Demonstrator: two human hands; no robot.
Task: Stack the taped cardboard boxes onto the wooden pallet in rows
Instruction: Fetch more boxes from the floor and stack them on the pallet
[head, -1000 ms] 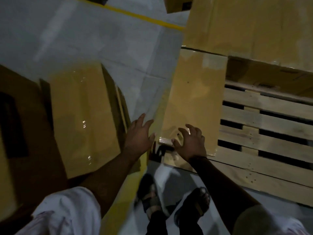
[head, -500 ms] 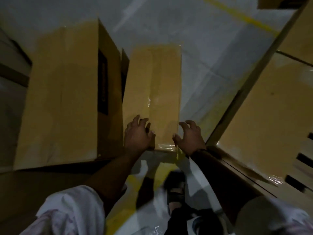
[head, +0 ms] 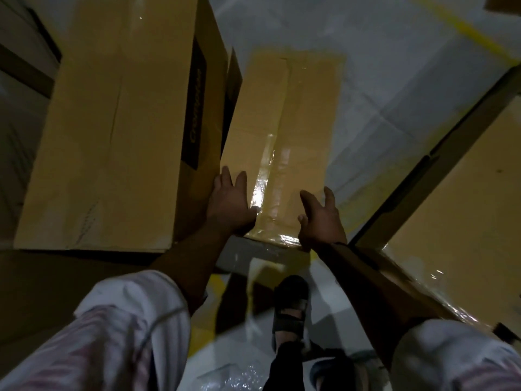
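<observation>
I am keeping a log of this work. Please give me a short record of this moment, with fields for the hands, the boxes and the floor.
left hand: flat on the near left corner of the narrow box, fingers spread, not closed
right hand: open at the near right corner of the same box; contact unclear
narrow box: taped along its top, lying on the floor
big box: left of the narrow box, taller, dark printed side
right box: taped, at the frame edge
floor: grey, with a yellow line
pallet: not in view
</observation>
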